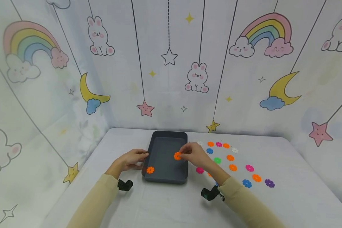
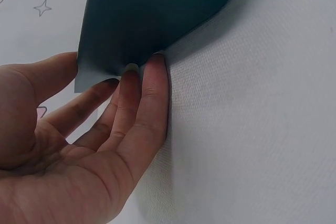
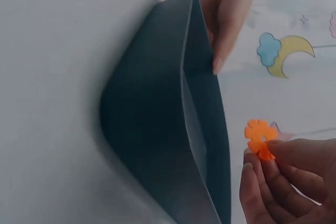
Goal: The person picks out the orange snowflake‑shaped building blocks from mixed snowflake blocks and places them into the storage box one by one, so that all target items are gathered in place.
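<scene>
A dark grey tray (image 1: 165,160) lies on the white table, with an orange flower-shaped plastic piece (image 1: 150,170) inside its near left corner. My left hand (image 1: 133,159) holds the tray's left side. In the left wrist view, the thumb (image 2: 58,74) meets the rim while other fingertips touch the outer wall (image 2: 152,9). Over the right part of the tray, my right hand (image 1: 195,154) pinches another orange flower-shaped piece (image 1: 177,155) between thumb and fingers. The right wrist view shows this piece (image 3: 260,139) held above the rim.
Several flower-shaped pieces lie scattered right of the tray, among them a green one (image 1: 217,160), a purple one (image 1: 269,183), a pink one (image 1: 249,168) and a blue one (image 1: 247,183). Some are partly behind the right forearm. A patterned curtain (image 1: 171,82) stands behind the table.
</scene>
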